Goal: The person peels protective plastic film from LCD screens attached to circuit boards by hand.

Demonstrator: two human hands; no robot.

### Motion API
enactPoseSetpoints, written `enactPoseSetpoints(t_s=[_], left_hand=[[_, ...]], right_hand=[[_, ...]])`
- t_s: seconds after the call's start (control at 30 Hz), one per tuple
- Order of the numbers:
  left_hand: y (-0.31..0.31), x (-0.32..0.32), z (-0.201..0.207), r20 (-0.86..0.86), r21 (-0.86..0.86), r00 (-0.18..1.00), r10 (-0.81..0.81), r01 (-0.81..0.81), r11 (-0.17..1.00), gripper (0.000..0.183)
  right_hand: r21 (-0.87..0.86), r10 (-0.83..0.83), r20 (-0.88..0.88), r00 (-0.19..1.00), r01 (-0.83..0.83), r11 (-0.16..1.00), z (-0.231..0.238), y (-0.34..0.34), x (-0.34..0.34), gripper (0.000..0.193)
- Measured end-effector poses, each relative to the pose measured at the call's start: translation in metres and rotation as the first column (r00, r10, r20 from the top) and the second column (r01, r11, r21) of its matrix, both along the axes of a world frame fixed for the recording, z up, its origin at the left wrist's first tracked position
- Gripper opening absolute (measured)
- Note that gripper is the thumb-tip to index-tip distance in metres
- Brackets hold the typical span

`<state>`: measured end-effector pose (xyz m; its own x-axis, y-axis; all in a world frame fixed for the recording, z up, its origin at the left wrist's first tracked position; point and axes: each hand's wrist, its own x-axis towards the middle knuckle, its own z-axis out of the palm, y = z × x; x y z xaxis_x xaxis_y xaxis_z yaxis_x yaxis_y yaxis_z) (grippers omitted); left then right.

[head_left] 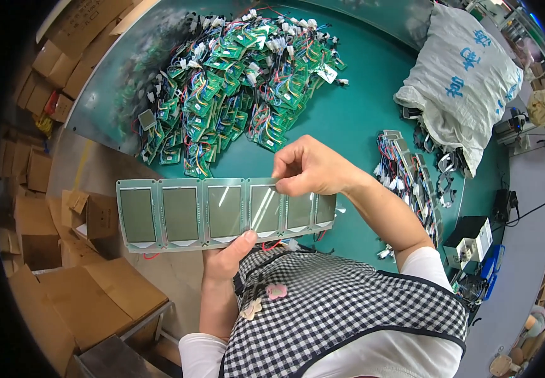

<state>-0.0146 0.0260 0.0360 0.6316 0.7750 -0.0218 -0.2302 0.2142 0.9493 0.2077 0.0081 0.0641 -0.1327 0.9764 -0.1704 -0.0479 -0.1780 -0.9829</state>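
A long panel of several joined circuit boards (181, 214), each with a grey-green display, is held up in front of my apron. My left hand (227, 257) grips its lower edge, thumb on the front and the other fingers hidden behind. At the upper edge, right of the middle, my right hand (310, 169) is closed in a pinch against one display. Whatever may be between those fingertips is too small to make out. Glossy streaks of light cross the middle displays. Bits of red wire show below the panel.
On the green table (367, 107) lies a large heap of green circuit boards (222, 94) with coloured wires and white plugs. More wired panels (405, 173) lie to the right, near a white sack (455, 82). Cardboard boxes (99, 293) stand at the left.
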Motion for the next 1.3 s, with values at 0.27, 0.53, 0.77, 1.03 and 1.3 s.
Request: enactPoseSetpoints(t_s=[0.27, 0.53, 0.77, 1.03, 1.3], left_hand=[[0.002, 0.012, 0.001, 0.044, 0.139, 0.994, 0.099, -0.104, 0.985, 0.036], [0.003, 0.019, -0.004, 0.021, 0.193, 0.982, 0.188, -0.188, 0.963, 0.033], [0.001, 0.021, -0.010, -0.077, 0.463, 0.972, 0.220, -0.161, 0.872, 0.029], [0.000, 0.028, -0.012, 0.002, 0.144, 0.922, 0.388, -0.384, 0.912, 0.028], [0.022, 0.001, -0.036, 0.112, -0.034, 0.892, 0.437, -0.437, 0.899, 0.036]], right_hand=[[0.487, -0.366, 0.460, 0.809, 0.115, 0.866, 0.005, 0.003, -0.014, 0.029], [0.728, -0.718, 0.431, 0.547, 0.259, 0.635, -0.001, -0.010, -0.038, 0.025], [0.851, -0.839, 0.332, 0.431, 0.247, 0.464, -0.017, -0.003, -0.043, 0.019], [0.743, -0.569, 0.259, 0.781, 0.215, 0.634, -0.011, -0.014, -0.057, 0.008], [0.164, -0.275, 0.879, 0.389, 0.295, 0.941, -0.154, -0.072, 0.003, 0.011]])
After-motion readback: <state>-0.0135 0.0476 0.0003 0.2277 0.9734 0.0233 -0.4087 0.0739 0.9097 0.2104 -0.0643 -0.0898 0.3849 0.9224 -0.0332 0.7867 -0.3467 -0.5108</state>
